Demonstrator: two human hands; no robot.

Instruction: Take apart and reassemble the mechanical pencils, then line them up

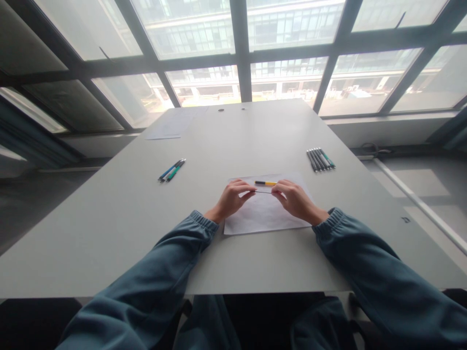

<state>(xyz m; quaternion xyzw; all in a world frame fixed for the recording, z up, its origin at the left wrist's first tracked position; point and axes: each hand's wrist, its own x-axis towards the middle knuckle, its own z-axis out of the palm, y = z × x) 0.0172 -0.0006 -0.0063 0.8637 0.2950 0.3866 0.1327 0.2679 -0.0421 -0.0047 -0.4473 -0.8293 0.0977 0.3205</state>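
A thin dark rod, which looks like a pen refill, is stretched level between my two hands. My left hand pinches its left end between thumb and fingers. The right end sits in the pinch of my right hand. Just behind the rod, a yellow and black pen part lies on the white paper, its right end hidden by my right fingers. Both hands are over this sheet.
On the left of the white table lie a few blue, black and green pens. Several dark pens and a green one are lined up on the right. More paper lies at the far left, before large windows.
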